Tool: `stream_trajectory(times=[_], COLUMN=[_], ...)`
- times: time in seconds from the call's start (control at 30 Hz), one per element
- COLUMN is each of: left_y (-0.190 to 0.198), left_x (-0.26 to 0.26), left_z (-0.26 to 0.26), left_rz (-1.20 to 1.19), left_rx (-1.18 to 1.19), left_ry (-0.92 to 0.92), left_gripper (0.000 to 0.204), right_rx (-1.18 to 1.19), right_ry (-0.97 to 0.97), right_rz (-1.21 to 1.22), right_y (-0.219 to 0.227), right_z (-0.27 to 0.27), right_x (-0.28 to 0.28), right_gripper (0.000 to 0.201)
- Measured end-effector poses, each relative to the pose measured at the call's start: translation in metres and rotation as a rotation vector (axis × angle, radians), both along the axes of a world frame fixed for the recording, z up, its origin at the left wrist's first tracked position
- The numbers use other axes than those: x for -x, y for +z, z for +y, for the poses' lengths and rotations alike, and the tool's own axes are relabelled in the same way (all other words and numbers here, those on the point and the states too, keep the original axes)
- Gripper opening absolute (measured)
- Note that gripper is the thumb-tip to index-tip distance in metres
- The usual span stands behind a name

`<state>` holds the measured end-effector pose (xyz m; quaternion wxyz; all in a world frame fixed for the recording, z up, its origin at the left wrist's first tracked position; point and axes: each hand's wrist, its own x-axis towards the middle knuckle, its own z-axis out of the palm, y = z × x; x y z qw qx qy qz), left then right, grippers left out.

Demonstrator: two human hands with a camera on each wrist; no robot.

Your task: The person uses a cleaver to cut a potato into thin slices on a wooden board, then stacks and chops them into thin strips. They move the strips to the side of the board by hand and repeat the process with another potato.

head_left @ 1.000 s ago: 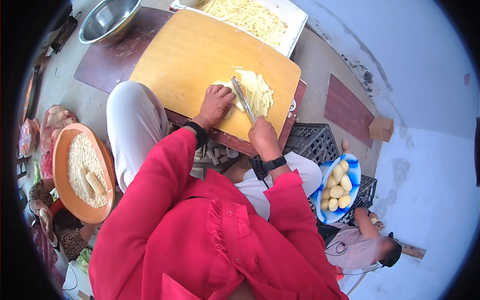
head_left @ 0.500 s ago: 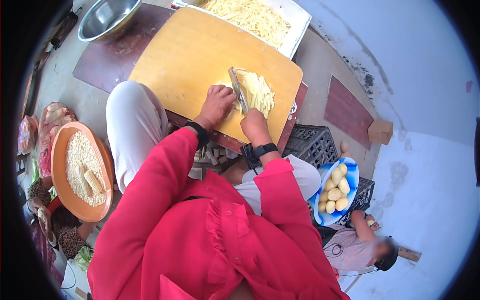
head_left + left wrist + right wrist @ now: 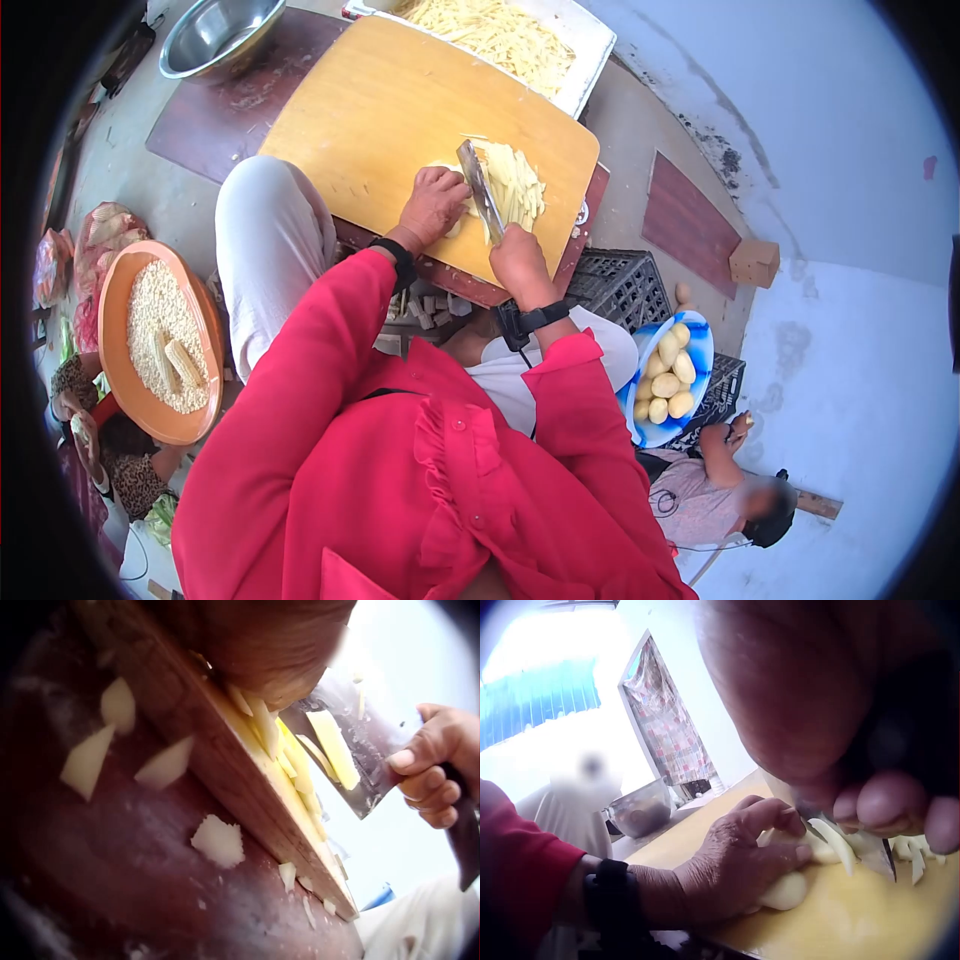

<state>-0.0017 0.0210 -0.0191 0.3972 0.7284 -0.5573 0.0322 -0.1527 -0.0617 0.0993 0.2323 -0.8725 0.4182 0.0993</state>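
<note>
While a pale peeled potato (image 3: 784, 891) is held down on a yellow wooden cutting board (image 3: 370, 110) by the left hand (image 3: 433, 207), a broad steel knife (image 3: 479, 190) is gripped by the right hand (image 3: 521, 264). The left hand is closed narrowly: its fingers are bent over the potato, and the thumb is laid against it, close beside the blade. The right hand is wrapped round the knife's dark handle (image 3: 463, 832), with the thumb set near the base of the blade. The blade is tilted, its flat side seen in the left wrist view with pale potato slices (image 3: 333, 750) stuck to it. The potato is placed near the board's edge on the person's side, mostly hidden under the left hand. On the other side of the blade, cut potato strips (image 3: 520, 187) are heaped on the board.

The board is supported by a dark red surface (image 3: 150, 862), on which flat potato scraps (image 3: 218, 841) are scattered. Beyond the board, more strips are contained in a white rectangular box (image 3: 597, 50), and a round shiny metal bowl (image 3: 210, 40) is set near its far left corner. To the person's right, whole peeled potatoes (image 3: 665, 384) are held in a blue-and-white basin (image 3: 704, 352); to the left, whitish kernels (image 3: 160, 310) and corncobs (image 3: 182, 362) are held in an oval orange basin (image 3: 116, 340).
</note>
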Motion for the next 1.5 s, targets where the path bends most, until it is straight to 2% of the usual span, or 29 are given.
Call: stream_trajectory(times=[0.17, 0.27, 0.37, 0.47, 0.53, 0.67, 0.7, 0.8, 0.83, 0.93, 1.07, 1.23, 1.33, 1.5], left_y=[0.002, 0.006, -0.003, 0.003, 0.003, 0.023, 0.02, 0.023, 0.026, 0.015, 0.004, 0.022, 0.018, 0.003], left_x=[0.001, 0.001, -0.001, -0.003, 0.0, 0.004, 0.005, 0.021, 0.024, 0.023, 0.009, 0.009, 0.006, -0.004], left_z=[-0.001, 0.001, -0.001, 0.003, 0.005, 0.023, 0.028, 0.039, 0.042, 0.04, 0.027, 0.031, 0.024, 0.017], left_rz=[0.0, 0.021, 0.027, 0.048, 0.129, 0.094, 0.025, -0.073, -0.006, 0.078, 0.112, 0.076, 0.063, 0.041], left_rx=[0.002, -0.007, -0.005, -0.014, 0.01, 0.078, 0.001, -0.173, -0.285, -0.166, -0.075, 0.009, 0.033, 0.011], left_ry=[0.009, -0.01, -0.017, -0.043, -0.018, 0.097, 0.091, 0.119, 0.125, 0.155, 0.118, 0.101, 0.02, -0.027], left_gripper=[0.027, 0.028, 0.03, 0.031, 0.034, 0.046, 0.07, 0.075, 0.081, 0.084, 0.074, 0.053, 0.042, 0.037], right_rx=[-0.064, -0.195, -0.06, -0.172, -0.096, 0.01, 0.002, -0.014, -0.017, -0.018, -0.016, 0.026, 0.024, 0.064], right_ry=[0.013, -0.065, -0.12, -0.226, -0.206, -0.162, -0.158, -0.142, -0.14, -0.13, -0.135, -0.124, -0.092, -0.045], right_rz=[0.017, 0.103, -0.052, -0.184, -0.197, -0.189, -0.176, -0.162, -0.157, -0.176, -0.147, -0.133, -0.123, -0.057], right_y=[-0.002, -0.018, -0.043, -0.066, -0.057, -0.028, -0.026, -0.026, -0.028, -0.033, -0.033, -0.028, -0.012, 0.004], right_z=[-0.003, -0.012, -0.012, -0.026, -0.025, -0.012, -0.011, -0.008, -0.008, -0.006, -0.005, -0.003, 0.003, 0.014], right_x=[-0.007, -0.021, -0.03, -0.027, -0.021, 0.001, 0.006, 0.009, 0.009, 0.009, 0.007, 0.007, 0.007, -0.004], right_gripper=[0.022, 0.023, 0.022, 0.021, 0.021, 0.022, 0.023, 0.023, 0.023, 0.023, 0.023, 0.023, 0.023, 0.02])
